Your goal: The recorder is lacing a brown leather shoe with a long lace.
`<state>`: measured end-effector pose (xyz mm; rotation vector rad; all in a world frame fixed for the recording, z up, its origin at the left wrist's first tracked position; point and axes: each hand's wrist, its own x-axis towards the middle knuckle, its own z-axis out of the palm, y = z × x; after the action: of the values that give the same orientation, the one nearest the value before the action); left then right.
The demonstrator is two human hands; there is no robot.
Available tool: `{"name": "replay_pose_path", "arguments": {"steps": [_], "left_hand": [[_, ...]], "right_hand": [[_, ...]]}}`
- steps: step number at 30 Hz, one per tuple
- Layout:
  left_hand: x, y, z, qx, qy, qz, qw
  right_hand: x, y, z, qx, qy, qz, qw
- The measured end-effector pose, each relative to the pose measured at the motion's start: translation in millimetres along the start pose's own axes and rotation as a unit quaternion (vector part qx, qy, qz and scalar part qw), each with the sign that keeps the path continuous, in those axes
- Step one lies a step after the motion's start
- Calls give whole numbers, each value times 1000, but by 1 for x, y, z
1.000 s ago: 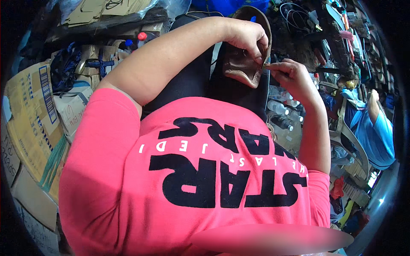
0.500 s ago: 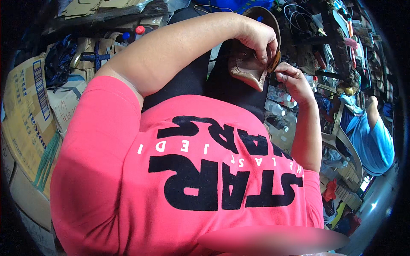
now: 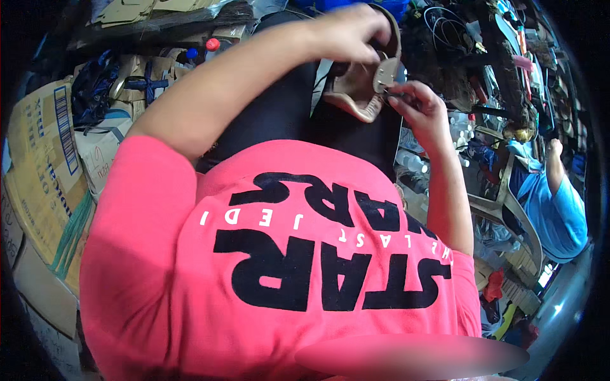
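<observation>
I look down over my pink shirt point(image 3: 286, 267) and dark trousers point(image 3: 279, 114). My left hand point(image 3: 349, 32) grips a tan leather shoe piece point(image 3: 362, 89) held above my lap. Pinched fingers of my right hand point(image 3: 422, 108) touch its right edge, holding something thin that is too small to make out. A long brown strap or sole point(image 3: 393, 38) curves up behind the piece.
Cardboard boxes point(image 3: 44, 165) stack at my left, with bottles with coloured caps point(image 3: 203, 47) behind them. Cluttered shelves of shoe parts and tools point(image 3: 502, 70) fill the right. Another person in a blue shirt point(image 3: 559, 209) sits on a chair at the right.
Both hands and the tan piece have shifted up and to the right in view. My right hand has closed in on the piece's edge.
</observation>
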<state>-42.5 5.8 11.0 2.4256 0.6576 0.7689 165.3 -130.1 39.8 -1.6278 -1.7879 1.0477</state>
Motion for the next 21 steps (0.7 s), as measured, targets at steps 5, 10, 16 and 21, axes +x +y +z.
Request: {"name": "replay_pose_path", "arguments": {"steps": [5, 10, 16, 21], "left_hand": [[-54, 4, -136, -145, 6, -360, 922], [-95, 34, -150, 12, 209, -246, 946], [-102, 50, -46, 16, 88, -86, 992], [-91, 52, -8, 142, 69, -79, 984]], "right_hand": [[6, -36, 3, -99, 15, -41, 994], [22, -48, 3, -223, -64, -177, 957], [19, -60, -5, -224, -118, -12, 967], [14, -9, -1, 23, -31, -74, 996]]}}
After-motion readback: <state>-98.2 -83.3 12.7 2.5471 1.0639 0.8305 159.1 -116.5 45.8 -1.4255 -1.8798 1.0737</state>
